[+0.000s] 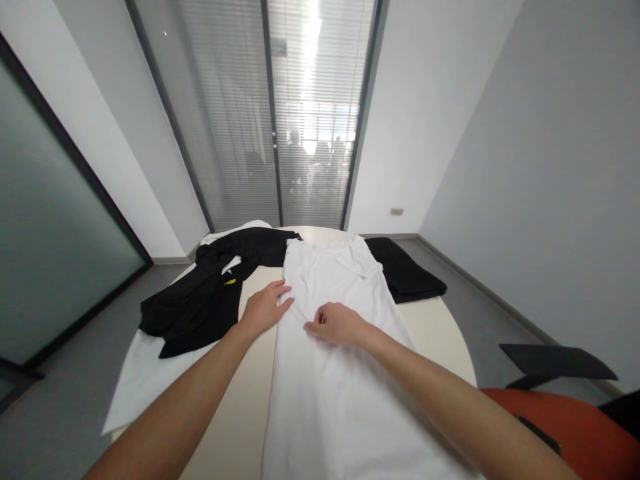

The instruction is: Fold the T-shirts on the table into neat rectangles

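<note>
A white T-shirt (345, 407) lies lengthwise over the table in front of me, with a sleeve folded in near its far right side and wrinkles across its upper part. At its left edge, my left hand (263, 308) rests with fingers apart, the fingertips touching the cloth. My right hand (340, 324) is over the middle of the shirt, its fingers curled and thumb tip against the fabric in a pinch. A small crease runs from that pinch toward the left edge.
On the left of the round table (453, 333) lies a loose black garment (200, 303) with a yellow mark, over white cloth (150, 377). A folded black garment (405, 270) sits at the right. An orange chair (565, 427) stands at the right, near the table.
</note>
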Action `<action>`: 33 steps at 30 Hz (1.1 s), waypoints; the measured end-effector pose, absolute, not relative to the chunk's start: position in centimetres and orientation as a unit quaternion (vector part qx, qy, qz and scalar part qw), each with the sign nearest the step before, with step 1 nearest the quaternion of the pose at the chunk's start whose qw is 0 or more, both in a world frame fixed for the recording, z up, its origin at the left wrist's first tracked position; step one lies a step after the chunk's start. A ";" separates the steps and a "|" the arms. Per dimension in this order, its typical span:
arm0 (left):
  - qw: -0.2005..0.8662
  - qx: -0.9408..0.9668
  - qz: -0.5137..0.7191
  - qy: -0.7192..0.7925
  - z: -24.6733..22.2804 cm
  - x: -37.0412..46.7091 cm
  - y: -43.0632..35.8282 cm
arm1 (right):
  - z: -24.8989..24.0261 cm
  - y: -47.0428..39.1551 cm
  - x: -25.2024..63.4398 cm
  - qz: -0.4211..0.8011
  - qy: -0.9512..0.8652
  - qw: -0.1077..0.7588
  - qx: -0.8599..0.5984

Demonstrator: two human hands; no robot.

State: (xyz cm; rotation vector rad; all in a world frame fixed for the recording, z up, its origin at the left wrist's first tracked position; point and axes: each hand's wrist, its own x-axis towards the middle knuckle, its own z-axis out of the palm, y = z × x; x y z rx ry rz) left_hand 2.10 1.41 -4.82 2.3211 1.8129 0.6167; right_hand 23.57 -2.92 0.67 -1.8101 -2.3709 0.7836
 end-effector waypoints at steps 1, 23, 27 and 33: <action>0.065 0.771 0.203 0.600 -4.8 2.1 1.4 | 0.6 -2.8 23.4 0.244 -0.766 0.042 -0.594; 0.014 0.825 0.153 0.544 -3.4 2.7 0.1 | -1.9 10.4 20.0 0.110 -0.694 0.129 -0.699; -0.011 0.852 0.146 0.503 -3.9 2.4 0.5 | -2.2 11.2 20.3 0.098 -0.694 0.137 -0.700; 0.052 0.866 0.115 0.484 -4.8 2.0 0.8 | -2.3 10.7 20.7 0.049 -0.744 0.160 -0.647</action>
